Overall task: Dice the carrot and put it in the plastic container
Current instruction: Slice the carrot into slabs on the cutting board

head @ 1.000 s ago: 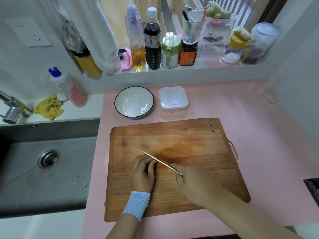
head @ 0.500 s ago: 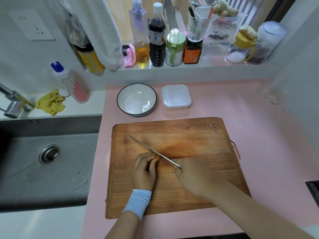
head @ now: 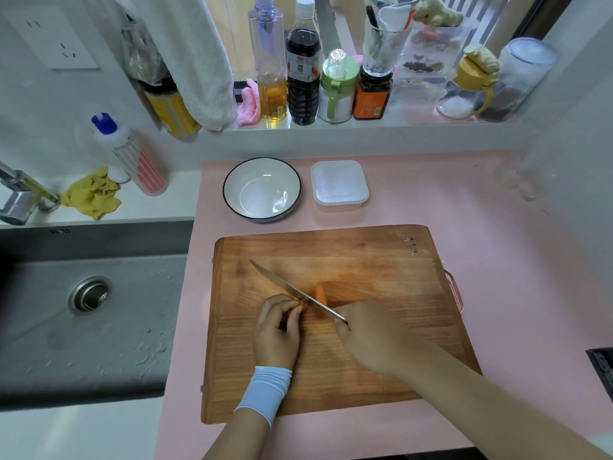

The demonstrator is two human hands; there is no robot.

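Note:
An orange carrot [head: 320, 295] lies on the wooden cutting board [head: 365, 260], mostly hidden under my hands. My left hand [head: 277, 330], with a pale blue wristband, holds the carrot's near end with curled fingers. My right hand [head: 371, 336] grips the handle of a knife [head: 292, 290]; the blade runs diagonally up-left across the carrot, right beside my left fingertips. The square translucent plastic container [head: 339, 185], lid on, sits on the pink counter behind the board.
A white bowl with a dark rim [head: 262, 189] stands left of the container. The steel sink [head: 89, 310] lies left of the board. Bottles and jars [head: 303, 61] line the window ledge. A towel [head: 195, 54] hangs at the upper left.
The knife blade has shifted slightly and a piece of carrot now shows beyond the blade. My left fingers have edged back along the carrot. The view has tilted a little.

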